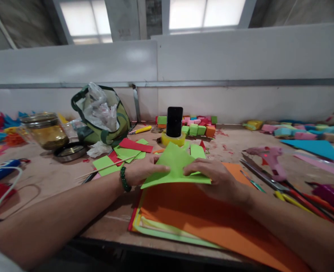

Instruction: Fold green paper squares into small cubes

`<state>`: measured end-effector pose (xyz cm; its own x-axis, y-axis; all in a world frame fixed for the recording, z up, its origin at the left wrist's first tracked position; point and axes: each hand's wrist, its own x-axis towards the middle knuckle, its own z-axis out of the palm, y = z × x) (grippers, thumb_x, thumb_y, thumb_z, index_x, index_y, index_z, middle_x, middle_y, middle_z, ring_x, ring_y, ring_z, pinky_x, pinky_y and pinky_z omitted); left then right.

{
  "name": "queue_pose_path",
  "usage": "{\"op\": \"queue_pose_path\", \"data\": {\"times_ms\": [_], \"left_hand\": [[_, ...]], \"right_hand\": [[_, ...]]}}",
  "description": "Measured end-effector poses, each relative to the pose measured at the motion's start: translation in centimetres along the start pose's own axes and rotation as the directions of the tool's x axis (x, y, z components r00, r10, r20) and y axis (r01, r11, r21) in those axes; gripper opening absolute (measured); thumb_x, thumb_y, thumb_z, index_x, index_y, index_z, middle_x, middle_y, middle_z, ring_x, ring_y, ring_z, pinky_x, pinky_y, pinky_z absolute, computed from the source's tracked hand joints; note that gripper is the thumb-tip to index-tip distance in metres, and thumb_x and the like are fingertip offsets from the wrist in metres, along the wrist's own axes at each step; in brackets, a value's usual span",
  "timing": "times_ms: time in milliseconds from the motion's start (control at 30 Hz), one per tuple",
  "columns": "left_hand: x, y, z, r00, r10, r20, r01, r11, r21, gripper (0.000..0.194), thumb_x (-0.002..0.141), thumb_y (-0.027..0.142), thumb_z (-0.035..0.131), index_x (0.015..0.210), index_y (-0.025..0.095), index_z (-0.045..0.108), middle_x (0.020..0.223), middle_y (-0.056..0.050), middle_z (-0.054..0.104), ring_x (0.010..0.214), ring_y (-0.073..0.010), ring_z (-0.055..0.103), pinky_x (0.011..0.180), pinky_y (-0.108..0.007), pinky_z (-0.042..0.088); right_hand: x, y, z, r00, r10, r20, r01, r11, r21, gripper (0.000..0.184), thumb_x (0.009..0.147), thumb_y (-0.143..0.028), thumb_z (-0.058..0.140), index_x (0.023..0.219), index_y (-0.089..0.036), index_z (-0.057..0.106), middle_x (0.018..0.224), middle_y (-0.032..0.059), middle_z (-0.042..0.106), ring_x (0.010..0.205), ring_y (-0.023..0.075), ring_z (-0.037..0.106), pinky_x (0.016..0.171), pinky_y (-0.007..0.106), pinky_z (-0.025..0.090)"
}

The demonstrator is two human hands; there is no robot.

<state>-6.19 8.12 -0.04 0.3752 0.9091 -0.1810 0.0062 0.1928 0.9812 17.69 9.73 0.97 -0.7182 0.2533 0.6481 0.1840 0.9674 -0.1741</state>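
Observation:
A piece of bright green paper (171, 166), bent into a raised, folded shape, is held in both hands above a stack of coloured sheets. My left hand (144, 169) grips its left side, thumb on top. On the right side, my right hand (215, 175) presses the paper with curled fingers. Under them, an orange sheet (189, 211) tops the stack, with red, yellow and pale green edges showing at its left. Left of the paper lie loose green pieces (103, 164), a red strip (135, 145) and thin wooden sticks (107, 166).
A phone (174, 121) stands in a yellow tape roll (173, 139) before several folded paper blocks (194, 129). To the right are a pink glue gun (273, 158) and scissors (265, 179). A glass jar (46, 130) and a green bag (118, 121) stand left.

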Motion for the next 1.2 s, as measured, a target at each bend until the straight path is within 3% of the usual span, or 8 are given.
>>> {"op": "queue_pose_path", "data": {"times_ms": [133,233,367,433,633,833,1067,1200], "left_hand": [[0.2,-0.5,0.0,0.995,0.072,0.061,-0.079,0.99,0.12,0.052,0.069,0.027,0.074,0.118,0.014,0.06,0.108,-0.011,0.068,0.091,-0.0224,0.065,0.08,-0.031,0.05],[0.4,-0.2,-0.1,0.964,0.222,-0.148,-0.195,0.965,0.176,0.066,0.072,0.028,0.069,0.133,0.016,0.046,0.122,-0.014,0.059,0.1,-0.023,0.06,0.083,-0.034,0.05],[0.3,0.5,-0.7,0.658,0.7,-0.278,-0.471,0.67,0.574,0.053,0.076,0.01,0.048,0.128,0.022,0.054,0.129,-0.008,0.053,0.112,-0.02,0.05,0.091,-0.032,0.044],[0.2,0.7,-1.0,0.608,0.782,-0.139,-0.532,0.531,0.66,0.05,0.073,0.006,0.044,0.118,0.02,0.063,0.126,-0.009,0.053,0.105,-0.0185,0.053,0.086,-0.029,0.046],[0.3,0.2,-1.1,0.801,0.567,0.194,-0.496,0.447,0.744,0.053,0.071,0.017,0.063,0.124,0.02,0.061,0.108,-0.01,0.054,0.094,-0.0185,0.055,0.074,-0.027,0.049],[0.5,0.0,-1.3,0.86,0.41,0.304,-0.487,0.48,0.729,0.026,0.078,0.013,0.053,0.09,0.019,0.075,0.096,-0.006,0.069,0.085,-0.0148,0.062,0.078,-0.024,0.049],[-1.6,1.0,0.7,0.82,0.295,0.491,-0.497,-0.06,0.866,0.046,0.073,0.024,0.062,0.119,0.032,0.064,0.117,-0.003,0.064,0.087,-0.0196,0.064,0.074,-0.028,0.047],[-1.5,0.0,1.3,0.802,0.324,0.502,-0.535,0.015,0.845,0.032,0.081,0.022,0.053,0.108,0.025,0.069,0.108,-0.003,0.069,0.08,-0.0169,0.064,0.072,-0.025,0.045]], "right_hand": [[0.1,0.3,-0.4,1.0,0.007,0.001,-0.007,0.996,0.091,0.01,0.088,-0.024,0.055,0.09,-0.019,0.063,0.083,0.0077,0.07,0.077,0.0159,0.064,0.07,0.028,0.051],[0.3,0.5,-0.6,1.0,0.008,0.014,-0.01,0.983,0.183,0.011,0.088,-0.025,0.058,0.087,-0.018,0.065,0.092,0.0107,0.07,0.086,0.0175,0.065,0.076,0.03,0.052],[0.3,1.6,-0.5,0.969,0.214,-0.122,-0.17,0.94,0.296,0.008,0.084,-0.025,0.064,0.083,-0.018,0.068,0.092,0.0091,0.071,0.086,0.0178,0.066,0.078,0.031,0.053],[0.2,2.6,-0.5,0.924,0.337,-0.18,-0.259,0.899,0.354,0.006,0.08,-0.026,0.068,0.081,-0.019,0.069,0.09,0.0063,0.072,0.084,0.0176,0.067,0.076,0.031,0.054],[-0.1,5.0,-0.7,0.838,0.545,-0.032,-0.456,0.732,0.505,0.021,0.07,-0.037,0.076,0.078,-0.018,0.071,0.086,0.0046,0.072,0.077,0.0181,0.066,0.069,0.031,0.055],[0.3,4.4,-2.2,0.721,0.396,0.568,-0.656,0.655,0.376,0.029,0.071,-0.042,0.072,0.085,-0.016,0.072,0.102,0.0098,0.071,0.095,0.0237,0.066,0.084,0.035,0.051],[0.6,2.9,-4.9,0.598,0.327,0.732,-0.498,0.867,0.019,0.054,0.066,-0.025,0.071,0.119,-0.024,0.066,0.124,0.0061,0.063,0.111,0.0267,0.059,0.096,0.034,0.043],[0.6,3.1,-4.8,0.585,0.359,0.727,-0.544,0.838,0.023,0.037,0.07,-0.034,0.069,0.106,-0.025,0.073,0.119,0.004,0.067,0.104,0.0258,0.062,0.089,0.032,0.045]]}}
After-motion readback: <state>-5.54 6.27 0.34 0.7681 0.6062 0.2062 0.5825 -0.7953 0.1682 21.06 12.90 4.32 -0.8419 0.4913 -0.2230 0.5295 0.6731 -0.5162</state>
